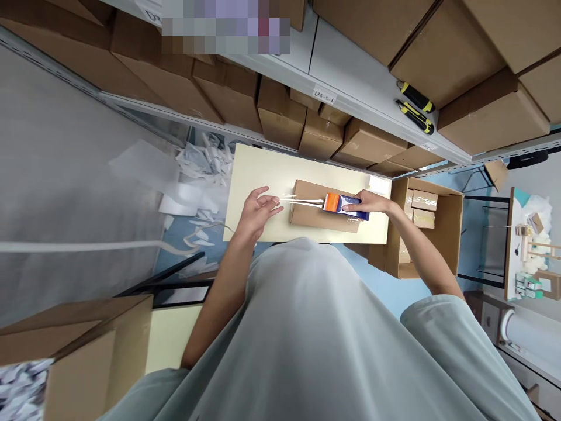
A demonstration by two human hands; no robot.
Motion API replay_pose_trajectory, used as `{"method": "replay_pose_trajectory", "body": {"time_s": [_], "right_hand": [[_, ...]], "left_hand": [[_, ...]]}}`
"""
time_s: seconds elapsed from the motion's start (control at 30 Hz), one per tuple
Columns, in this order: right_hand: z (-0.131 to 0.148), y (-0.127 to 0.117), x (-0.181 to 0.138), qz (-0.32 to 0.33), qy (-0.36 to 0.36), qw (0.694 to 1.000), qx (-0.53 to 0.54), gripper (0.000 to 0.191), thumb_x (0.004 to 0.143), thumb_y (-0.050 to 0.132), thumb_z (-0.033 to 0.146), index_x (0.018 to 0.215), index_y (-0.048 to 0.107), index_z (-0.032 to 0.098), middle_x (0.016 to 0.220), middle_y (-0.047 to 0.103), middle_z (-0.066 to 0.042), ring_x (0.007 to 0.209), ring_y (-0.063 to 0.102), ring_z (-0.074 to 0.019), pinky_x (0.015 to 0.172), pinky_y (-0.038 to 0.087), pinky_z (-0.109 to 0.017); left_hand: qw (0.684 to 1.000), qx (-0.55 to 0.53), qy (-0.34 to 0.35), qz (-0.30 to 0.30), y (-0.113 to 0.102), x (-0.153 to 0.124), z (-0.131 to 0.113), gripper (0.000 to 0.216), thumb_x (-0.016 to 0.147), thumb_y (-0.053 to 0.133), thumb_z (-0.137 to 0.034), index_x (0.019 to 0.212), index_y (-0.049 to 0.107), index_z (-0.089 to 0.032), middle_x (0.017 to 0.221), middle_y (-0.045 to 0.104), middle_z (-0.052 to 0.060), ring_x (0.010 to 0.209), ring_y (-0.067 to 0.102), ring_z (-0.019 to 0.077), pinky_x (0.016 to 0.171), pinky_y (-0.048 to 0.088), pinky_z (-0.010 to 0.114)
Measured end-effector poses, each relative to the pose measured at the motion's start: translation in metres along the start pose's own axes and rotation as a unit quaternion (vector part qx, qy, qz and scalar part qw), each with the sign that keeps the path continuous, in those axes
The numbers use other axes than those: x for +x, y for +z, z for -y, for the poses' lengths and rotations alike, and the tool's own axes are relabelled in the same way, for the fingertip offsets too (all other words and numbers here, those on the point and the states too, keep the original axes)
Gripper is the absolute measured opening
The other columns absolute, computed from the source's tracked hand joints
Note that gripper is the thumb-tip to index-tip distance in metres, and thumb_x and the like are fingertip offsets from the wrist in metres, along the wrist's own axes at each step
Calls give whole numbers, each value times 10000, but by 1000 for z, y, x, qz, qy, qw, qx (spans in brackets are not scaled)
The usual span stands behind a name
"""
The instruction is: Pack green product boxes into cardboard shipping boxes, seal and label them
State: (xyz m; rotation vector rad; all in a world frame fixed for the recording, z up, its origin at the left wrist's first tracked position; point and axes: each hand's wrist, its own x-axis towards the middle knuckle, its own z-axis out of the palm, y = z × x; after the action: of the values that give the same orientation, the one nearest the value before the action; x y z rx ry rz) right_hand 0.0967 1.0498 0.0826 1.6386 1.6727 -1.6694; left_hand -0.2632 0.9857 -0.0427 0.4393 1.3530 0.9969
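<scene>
A small brown cardboard box (313, 216) lies on a pale cream table (263, 175). My right hand (370, 203) grips an orange and blue tape dispenser (344, 204) resting on top of the box. A strip of clear tape (300, 202) runs from the dispenser leftward past the box's edge. My left hand (258, 209) is at the box's left end, fingers spread, touching the free end of the tape.
An open carton (438, 234) with small boxes inside stands right of the table. Shelves of brown cartons (280, 111) run behind, with two yellow-black cutters (416, 108) on a shelf. Paper scraps (201, 175) litter the floor at left. Another carton (79, 351) sits lower left.
</scene>
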Motion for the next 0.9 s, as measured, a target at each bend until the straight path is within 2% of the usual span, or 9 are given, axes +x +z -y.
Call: {"method": "replay_pose_trajectory", "body": {"time_s": [0.23,0.53,0.67,0.8,0.9], "right_hand": [[-4,11,11,-3,-4,1000,-18,786,663,819,940,782,739,167,663,723,-39,586,648,-164,573,451,-264],[2,19,22,-11,-3,998,-69,771,693,754,946,747,703,179,639,673,-11,599,588,-157,578,409,-267],[8,23,19,-27,8,996,-86,781,699,728,959,741,691,180,649,633,-4,621,559,-158,596,383,-278],[13,27,15,-44,21,994,-101,777,695,740,953,734,684,180,670,617,-9,638,541,-159,618,370,-288],[15,30,14,-56,29,992,-109,777,704,734,952,734,682,177,669,613,-9,631,530,-155,624,366,-290]], "left_hand": [[1000,25,-7,-14,-6,13,19,498,796,793,-152,1256,622,-233,870,700,-23,961,746,185,1037,670,517],[996,57,18,-63,-10,35,60,541,789,776,-221,1299,597,-232,893,735,-6,951,757,206,988,660,440],[993,88,29,-67,1,44,78,564,789,775,-217,1326,600,-212,910,775,16,992,773,230,1050,621,441],[994,96,13,-43,19,44,93,544,822,791,-249,1334,618,-192,911,793,37,1011,784,246,1055,614,449],[990,124,45,-44,26,43,99,515,883,772,-285,1367,631,-176,983,807,73,1025,784,245,1053,617,437]]}}
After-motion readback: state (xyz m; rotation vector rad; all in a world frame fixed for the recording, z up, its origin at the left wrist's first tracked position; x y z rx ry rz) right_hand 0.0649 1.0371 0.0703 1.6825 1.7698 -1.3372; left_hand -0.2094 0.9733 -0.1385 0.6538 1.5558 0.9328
